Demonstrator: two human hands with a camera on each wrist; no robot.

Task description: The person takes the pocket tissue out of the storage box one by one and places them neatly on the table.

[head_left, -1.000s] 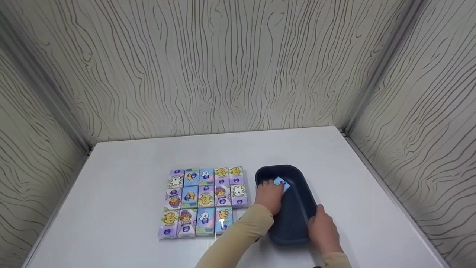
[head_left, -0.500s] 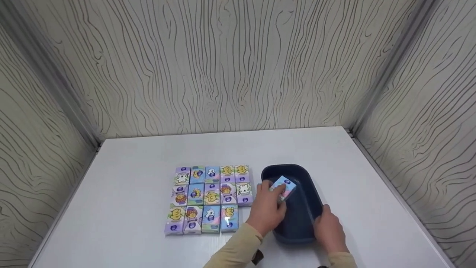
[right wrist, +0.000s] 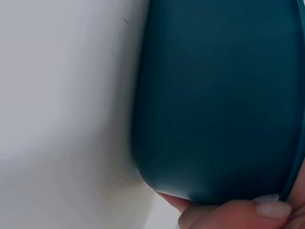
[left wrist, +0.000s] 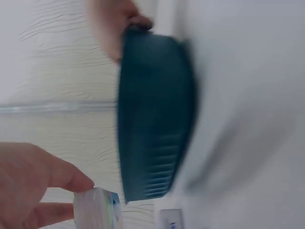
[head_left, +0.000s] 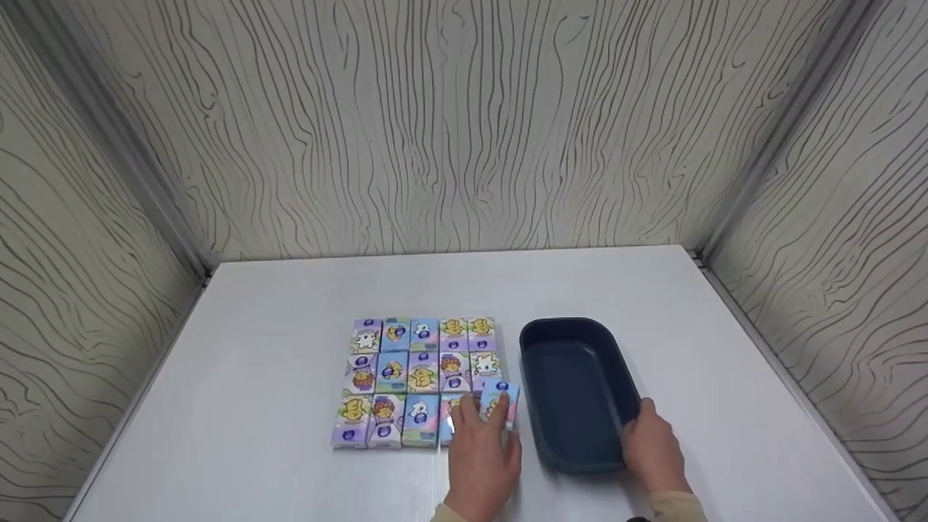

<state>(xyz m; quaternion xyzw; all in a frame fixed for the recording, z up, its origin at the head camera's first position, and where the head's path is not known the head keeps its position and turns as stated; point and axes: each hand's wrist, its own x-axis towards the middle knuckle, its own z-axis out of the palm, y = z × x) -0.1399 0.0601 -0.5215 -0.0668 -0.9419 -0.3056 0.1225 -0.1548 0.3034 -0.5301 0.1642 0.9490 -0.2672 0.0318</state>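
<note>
My left hand (head_left: 480,464) pinches a light-blue cartoon-printed pocket tissue pack (head_left: 502,403) above the right end of the front row, left of a dark blue plastic bin (head_left: 580,406). In the left wrist view the pack (left wrist: 93,210) shows a pale, shiny side between thumb and fingers. Similar tissue packs (head_left: 423,373) lie side by side in three rows; my left fingers partly cover the nearest blue one. My right hand (head_left: 655,449) grips the bin's right wall near its front corner; the right wrist view shows the thumb (right wrist: 274,209) at the rim.
The white table (head_left: 254,391) is bounded by a wood-grain patterned back wall (head_left: 449,130) and two side walls. The bin's tall sides stand just right of the tissue packs, with a narrow gap between.
My left hand has lifted the blue tissue pack out of the bin and carried it left and nearer, to the end of the front row. My right hand keeps its hold on the bin.
</note>
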